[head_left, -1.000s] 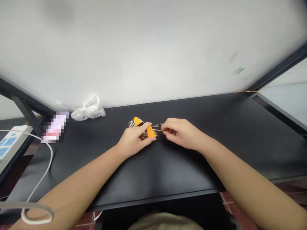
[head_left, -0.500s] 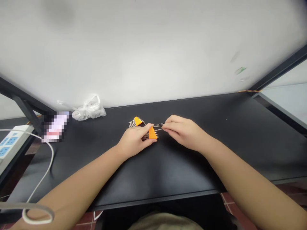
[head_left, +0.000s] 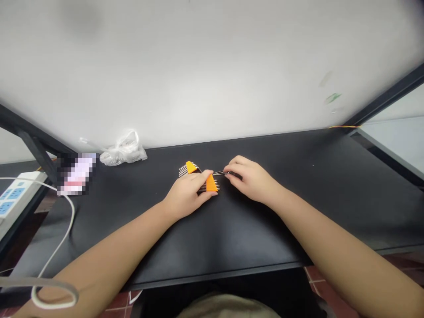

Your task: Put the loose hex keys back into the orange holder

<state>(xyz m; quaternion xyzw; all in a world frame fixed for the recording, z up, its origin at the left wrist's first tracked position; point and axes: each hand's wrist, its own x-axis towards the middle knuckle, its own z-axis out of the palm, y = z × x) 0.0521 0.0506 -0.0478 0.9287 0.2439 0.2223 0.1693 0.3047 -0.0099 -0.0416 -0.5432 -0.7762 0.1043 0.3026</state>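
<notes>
Left hand (head_left: 185,193) was clamped on the orange holder (head_left: 211,183): thumb over the upper end of its nearer block, fingertip at the lower end. Far orange block (head_left: 191,167) stuck out beyond the knuckles, with a row of metal rods (head_left: 183,170) poking out its far side. More rod ends showed past the nearer block, toward the right hand (head_left: 251,179).

Right fingertips were bunched close together at the ends of a few thin rods (head_left: 219,173) running off the holder's upper end. Couldn't tell if they were pinched on one or just touching. Also couldn't tell if the holder sat on the table or was slightly lifted.

Surface: black table (head_left: 215,247), against a pale wall (head_left: 198,75) with a green mark (head_left: 333,97). Clear plastic bag (head_left: 124,152) lay at the back left, pixelated item (head_left: 77,174) just beside it. White power strip (head_left: 20,194) at far left, white cable (head_left: 70,221) looping down past the left forearm. Reddish floor tiles (head_left: 318,274) below.
</notes>
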